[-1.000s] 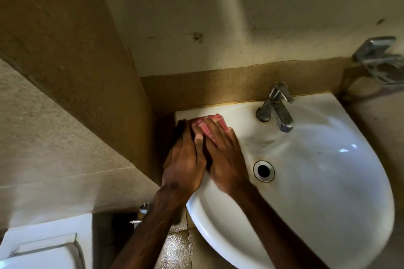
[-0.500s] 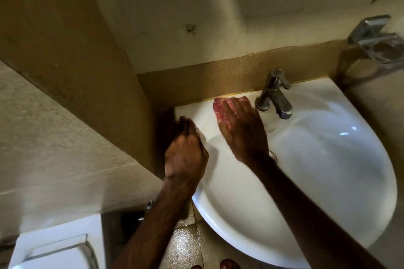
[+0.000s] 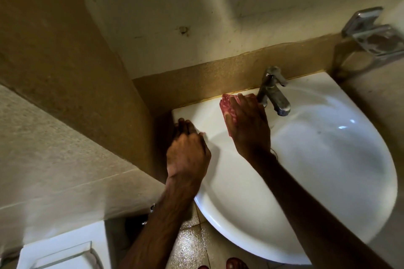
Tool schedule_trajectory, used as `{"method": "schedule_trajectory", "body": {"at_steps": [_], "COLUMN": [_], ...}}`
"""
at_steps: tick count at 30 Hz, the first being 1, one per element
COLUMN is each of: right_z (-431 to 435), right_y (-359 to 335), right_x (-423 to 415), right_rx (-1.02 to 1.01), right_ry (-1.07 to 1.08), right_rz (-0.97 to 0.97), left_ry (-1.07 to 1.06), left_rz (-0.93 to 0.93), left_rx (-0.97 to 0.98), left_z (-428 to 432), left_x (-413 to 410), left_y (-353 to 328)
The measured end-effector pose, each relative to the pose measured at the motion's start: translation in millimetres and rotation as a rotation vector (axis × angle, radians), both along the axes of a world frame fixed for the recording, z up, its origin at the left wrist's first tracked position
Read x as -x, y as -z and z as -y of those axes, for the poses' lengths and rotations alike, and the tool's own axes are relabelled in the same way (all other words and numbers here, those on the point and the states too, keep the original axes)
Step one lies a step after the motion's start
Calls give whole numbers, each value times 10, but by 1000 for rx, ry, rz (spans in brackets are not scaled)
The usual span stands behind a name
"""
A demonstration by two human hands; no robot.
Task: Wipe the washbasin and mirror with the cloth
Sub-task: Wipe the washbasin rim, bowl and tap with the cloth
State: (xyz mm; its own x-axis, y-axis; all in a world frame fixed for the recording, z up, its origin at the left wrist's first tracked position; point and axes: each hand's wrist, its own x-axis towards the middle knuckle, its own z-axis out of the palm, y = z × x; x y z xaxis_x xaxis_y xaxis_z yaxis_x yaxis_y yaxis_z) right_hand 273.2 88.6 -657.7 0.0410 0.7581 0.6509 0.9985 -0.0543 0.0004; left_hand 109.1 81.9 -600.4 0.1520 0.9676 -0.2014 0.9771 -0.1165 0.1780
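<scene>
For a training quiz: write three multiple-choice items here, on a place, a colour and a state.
1. Where does the cloth lie? A in the bowl; B on the back rim beside the tap; C on the floor.
2. The cloth's colour? A red; B blue; C white.
3. The left hand? A grips the tap; B holds the cloth; C rests on the washbasin at its left rim.
Key: B, the right hand presses it there; A, red shows beside that hand; C, it holds nothing.
</scene>
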Motion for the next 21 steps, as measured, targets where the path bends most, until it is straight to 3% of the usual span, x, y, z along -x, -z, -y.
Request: {"method": "schedule_trajectory", "body": {"at_steps": [6,12,16,19,21], "right_z": [290,6,-26,211,391], "right_y": [71,-66,80,256,346], "right_x": [112,-21,77,135,306], "right_rx": [128,6,53,90,76], "right_ry": [16,8,76,49,78], "right_rz": [-203,5,5,-159,-422], "left_ry": [16,14,1,8,-9], "left_rz": [40,33,65,116,169], "left_rx": [27,20,19,58,94], "left_z": [9,27,31,10,-23], "left_x": [43,68,86,119,147], "left_y": [-47,-45,-89,-116,-137]}}
